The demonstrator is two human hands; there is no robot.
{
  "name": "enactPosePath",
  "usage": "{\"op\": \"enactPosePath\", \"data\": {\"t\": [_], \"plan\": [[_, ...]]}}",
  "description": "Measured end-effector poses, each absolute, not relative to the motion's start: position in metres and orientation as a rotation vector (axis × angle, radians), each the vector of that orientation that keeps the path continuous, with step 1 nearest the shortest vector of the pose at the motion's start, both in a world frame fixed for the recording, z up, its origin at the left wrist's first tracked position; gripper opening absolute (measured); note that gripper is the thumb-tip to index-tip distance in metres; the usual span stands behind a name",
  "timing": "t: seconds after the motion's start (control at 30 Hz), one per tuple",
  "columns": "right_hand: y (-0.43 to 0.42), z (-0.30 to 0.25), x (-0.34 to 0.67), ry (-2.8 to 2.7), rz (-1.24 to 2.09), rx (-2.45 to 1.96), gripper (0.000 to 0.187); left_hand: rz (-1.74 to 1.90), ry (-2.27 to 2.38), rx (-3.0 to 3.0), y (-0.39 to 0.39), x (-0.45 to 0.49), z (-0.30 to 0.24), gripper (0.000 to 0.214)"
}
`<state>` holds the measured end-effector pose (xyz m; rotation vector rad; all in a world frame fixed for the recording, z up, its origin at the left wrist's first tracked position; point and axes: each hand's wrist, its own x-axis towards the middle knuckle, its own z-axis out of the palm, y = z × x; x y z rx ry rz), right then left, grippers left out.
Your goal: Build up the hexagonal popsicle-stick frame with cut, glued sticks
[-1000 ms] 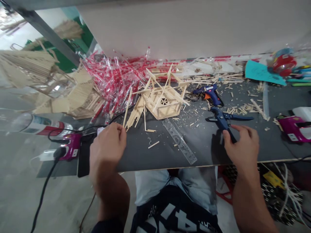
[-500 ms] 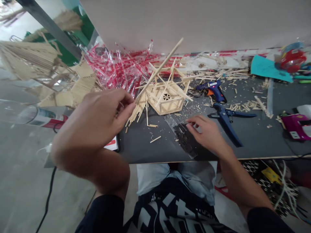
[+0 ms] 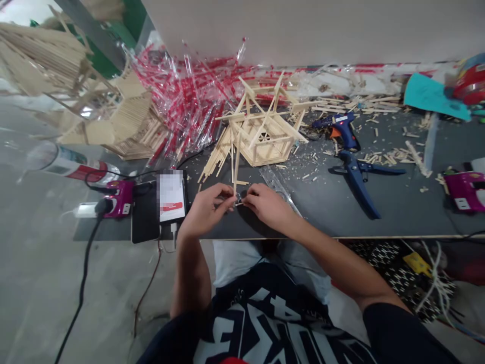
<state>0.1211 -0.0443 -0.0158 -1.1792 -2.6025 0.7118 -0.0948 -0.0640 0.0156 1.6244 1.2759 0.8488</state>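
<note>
My left hand (image 3: 210, 207) is closed on the lower end of a thin wooden stick (image 3: 237, 169), which points away from me. Close beside it, my right hand (image 3: 267, 207) pinches at that end. Between the fingertips is something small that I cannot make out. Just beyond my hands sits a six-sided model of wooden sticks (image 3: 271, 154), with a small wheel-like pattern inside. A bundle of loose sticks (image 3: 216, 156) leans at its left. My right hand partly covers a clear plastic sleeve (image 3: 278, 179) on the dark tabletop.
Blue cutting pliers (image 3: 359, 184) and a blue glue gun (image 3: 344, 131) lie at the right among wood scraps. Red-and-clear plastic wrappers (image 3: 189, 96) pile up behind. A phone (image 3: 172, 197) and a purple power socket (image 3: 119, 199) are at the left, near a larger wooden model (image 3: 125, 119).
My left hand has lowered toward the table edge and swung the stick more upright. My right hand has moved left from beside the plastic sleeve to meet the stick's end.
</note>
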Motion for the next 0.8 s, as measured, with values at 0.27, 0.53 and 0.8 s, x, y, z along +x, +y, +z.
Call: {"op": "enactPosePath", "data": {"t": [0.27, 0.53, 0.8], "plan": [[-0.048, -0.022, 0.143, -2.213, 0.771, -1.442, 0.018, 1.128, 1.331, 1.417, -0.062, -0.082, -0.016, 0.026], [-0.056, -0.042, 0.133, -1.747, 0.919, -1.208, 0.007, 1.081, 1.229, 1.527, -0.053, -0.055, -0.031, 0.015], [-0.058, -0.052, 0.131, -1.807, 0.801, -1.2, 0.013, 1.053, 1.256, 1.671, -0.049, -0.057, -0.043, 0.01]]}}
